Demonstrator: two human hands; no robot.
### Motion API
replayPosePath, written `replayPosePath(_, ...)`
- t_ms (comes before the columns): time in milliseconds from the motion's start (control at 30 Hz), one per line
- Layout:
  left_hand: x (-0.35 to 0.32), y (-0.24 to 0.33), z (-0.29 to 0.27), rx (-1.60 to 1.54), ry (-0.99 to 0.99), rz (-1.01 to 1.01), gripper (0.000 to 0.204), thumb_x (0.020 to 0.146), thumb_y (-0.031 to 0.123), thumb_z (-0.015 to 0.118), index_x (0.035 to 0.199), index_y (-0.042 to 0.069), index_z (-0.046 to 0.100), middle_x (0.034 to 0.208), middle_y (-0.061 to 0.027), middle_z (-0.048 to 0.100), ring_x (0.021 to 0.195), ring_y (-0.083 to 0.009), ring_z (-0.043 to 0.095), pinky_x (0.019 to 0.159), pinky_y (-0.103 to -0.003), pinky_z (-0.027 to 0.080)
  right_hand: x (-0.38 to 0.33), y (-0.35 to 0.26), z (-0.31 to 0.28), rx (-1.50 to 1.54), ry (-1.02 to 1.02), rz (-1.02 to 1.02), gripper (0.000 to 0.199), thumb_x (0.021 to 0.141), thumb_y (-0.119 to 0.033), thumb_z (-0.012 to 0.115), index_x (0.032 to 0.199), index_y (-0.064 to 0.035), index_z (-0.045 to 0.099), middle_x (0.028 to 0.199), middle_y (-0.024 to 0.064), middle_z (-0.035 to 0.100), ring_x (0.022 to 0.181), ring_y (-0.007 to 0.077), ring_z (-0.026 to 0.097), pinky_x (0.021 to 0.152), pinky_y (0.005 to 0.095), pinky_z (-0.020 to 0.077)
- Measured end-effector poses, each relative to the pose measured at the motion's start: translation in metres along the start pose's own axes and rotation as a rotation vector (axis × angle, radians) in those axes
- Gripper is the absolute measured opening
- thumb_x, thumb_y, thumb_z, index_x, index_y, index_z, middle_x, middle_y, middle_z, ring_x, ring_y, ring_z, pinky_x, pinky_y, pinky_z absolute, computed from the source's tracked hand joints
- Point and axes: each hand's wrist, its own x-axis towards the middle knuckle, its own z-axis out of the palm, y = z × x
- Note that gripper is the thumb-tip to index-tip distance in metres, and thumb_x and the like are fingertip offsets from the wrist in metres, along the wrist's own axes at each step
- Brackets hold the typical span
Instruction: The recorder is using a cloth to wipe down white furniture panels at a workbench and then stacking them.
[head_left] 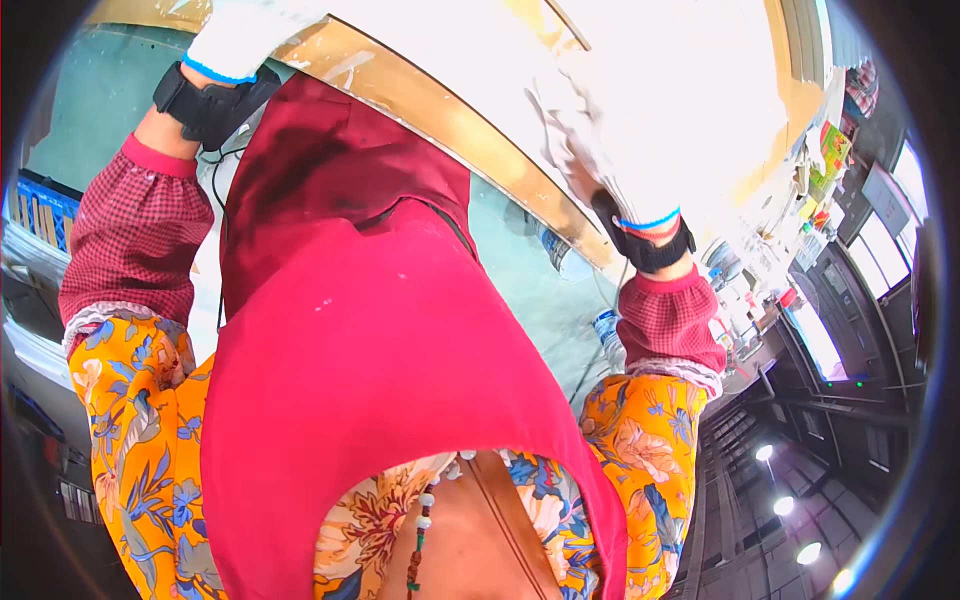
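Note:
My left hand (238, 38) is in a white glove with a blue cuff and a black wrist strap. It rests at the wooden edge (430, 105) of a white board (480, 40) at the upper left. My right hand (610, 150), gloved and strapped the same way, lies on the white board further right. Glare washes out both gloves, so the fingers and anything in them are hidden. A red apron (370, 330) hangs between my arms, over an orange flowered shirt (140, 440) and red checked sleeve covers (135, 230).
Two plastic bottles (568, 258) (606, 330) lie on the teal floor (100, 100) under the board. A blue crate (40, 212) stands at the left. Shelves with colourful packages (832, 150) and a bright screen (818, 340) fill the right side, with round lamps (780, 505) below.

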Motion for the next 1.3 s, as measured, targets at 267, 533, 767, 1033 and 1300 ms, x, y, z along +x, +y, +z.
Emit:
replayPosePath(267, -0.004, -0.006, 0.0, 0.06, 0.108, 0.04, 0.021, 0.076, 0.027, 0.067, 0.092, 0.015, 0.066, 0.081, -0.0063, 0.063, 0.072, -0.0278, 0.06, 0.065, -0.04, 0.047, -0.016, -0.024, -0.02, -1.404, 0.077, -0.153, 0.034, 0.087, -0.018, 0.061, 0.118, -0.003, 0.058, 0.092, 0.0062, 0.063, 0.075, 0.0142, 0.058, 0.064, 0.0287, 0.0459)
replayPosePath(533, -0.011, -0.01, 0.003, 0.05, 0.124, 0.065, 0.022, 0.077, 0.027, 0.066, 0.094, 0.014, 0.065, 0.083, -0.0055, 0.063, 0.072, -0.0269, 0.06, 0.067, -0.04, 0.048, 0.026, -0.011, 0.015, -0.359, -0.177, 0.118, 0.048, 0.089, -0.019, 0.061, 0.133, -0.0082, 0.046, 0.116, 0.0094, 0.059, 0.095, 0.019, 0.059, 0.072, 0.0312, 0.0489)
replayPosePath(767, -0.002, -0.011, 0.011, 0.077, 0.127, 0.081, 0.022, 0.076, 0.027, 0.065, 0.093, 0.014, 0.064, 0.082, -0.008, 0.061, 0.074, -0.0295, 0.058, 0.067, -0.041, 0.047, 0.017, -0.029, 0.001, -0.824, 0.052, -0.218, 0.044, 0.089, -0.017, 0.06, 0.129, -0.0055, 0.048, 0.123, 0.0123, 0.056, 0.105, 0.0225, 0.059, 0.077, 0.031, 0.0498)
replayPosePath(1033, -0.014, -0.047, 0.026, 0.189, -0.004, 0.153, 0.035, 0.079, 0.033, 0.063, 0.106, 0.011, 0.059, 0.097, -0.0113, 0.059, 0.089, -0.03, 0.056, 0.077, -0.042, 0.045, 0.065, -0.151, 0.001, -1.406, 0.67, -1.445, 0.032, 0.084, -0.007, 0.057, 0.116, -0.005, 0.058, 0.103, 0.0165, 0.061, 0.094, 0.0271, 0.06, 0.082, 0.0315, 0.0485)
replayPosePath(1300, -0.016, -0.066, 0.059, 0.267, -0.14, 0.224, 0.048, 0.083, 0.039, 0.061, 0.119, 0.008, 0.054, 0.111, -0.0146, 0.057, 0.104, -0.0305, 0.054, 0.088, -0.042, 0.043, 0.038, -0.155, -0.096, -1.497, 0.801, -0.924, 0.043, 0.084, -0.016, 0.062, 0.123, 0.0001, 0.052, 0.119, 0.0188, 0.057, 0.112, 0.0286, 0.054, 0.095, 0.035, 0.0421)
